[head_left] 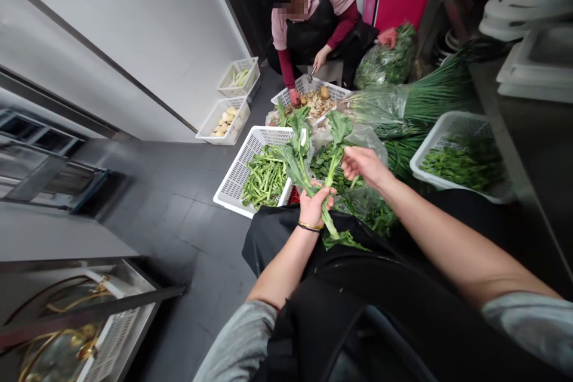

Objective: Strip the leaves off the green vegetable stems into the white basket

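My left hand (316, 206) is closed around several leafy green stalks (329, 176), which point up and away from my lap. Beside their upper right leaves is my right hand (364, 166), fingers curled together; whether anything is pinched in them is too small to tell. A white slotted basket (230, 176) stands just left of the stalks, with trimmed green stems (266, 179) inside. Under and behind my hands lie more leafy greens (369, 209) in clear plastic bags. A piece of leaf (344, 240) rests on my dark apron (353, 286).
Opposite me a crouching person (320, 24) works over a white basket (280, 95) of potatoes and peelings. Bundled long green stalks (439, 95) and a white tub (418, 161) of greens are at right. Small baskets (244, 122) stand by the wall; a metal rack (165, 293) is lower left.
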`<state>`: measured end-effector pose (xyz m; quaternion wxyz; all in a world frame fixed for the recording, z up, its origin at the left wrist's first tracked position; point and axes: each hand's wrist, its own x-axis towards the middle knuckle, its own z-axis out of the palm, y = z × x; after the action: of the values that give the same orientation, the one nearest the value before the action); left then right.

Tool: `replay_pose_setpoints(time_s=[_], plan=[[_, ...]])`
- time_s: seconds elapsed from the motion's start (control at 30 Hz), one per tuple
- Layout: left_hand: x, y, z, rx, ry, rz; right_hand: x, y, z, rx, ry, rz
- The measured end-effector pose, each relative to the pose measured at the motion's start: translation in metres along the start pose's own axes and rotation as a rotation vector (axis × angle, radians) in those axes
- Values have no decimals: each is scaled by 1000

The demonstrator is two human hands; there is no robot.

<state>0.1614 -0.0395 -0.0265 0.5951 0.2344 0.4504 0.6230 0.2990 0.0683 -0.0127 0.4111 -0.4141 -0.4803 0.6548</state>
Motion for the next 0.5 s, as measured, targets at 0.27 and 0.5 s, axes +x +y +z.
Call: replay_pose_setpoints(time_s=[0.27,0.5], plan=[[-3,12,4,-6,-70,-91,-9,-4,18,63,-218,-42],[3,3,6,131,127,86,-6,-1,21,-287,-55,-54]])
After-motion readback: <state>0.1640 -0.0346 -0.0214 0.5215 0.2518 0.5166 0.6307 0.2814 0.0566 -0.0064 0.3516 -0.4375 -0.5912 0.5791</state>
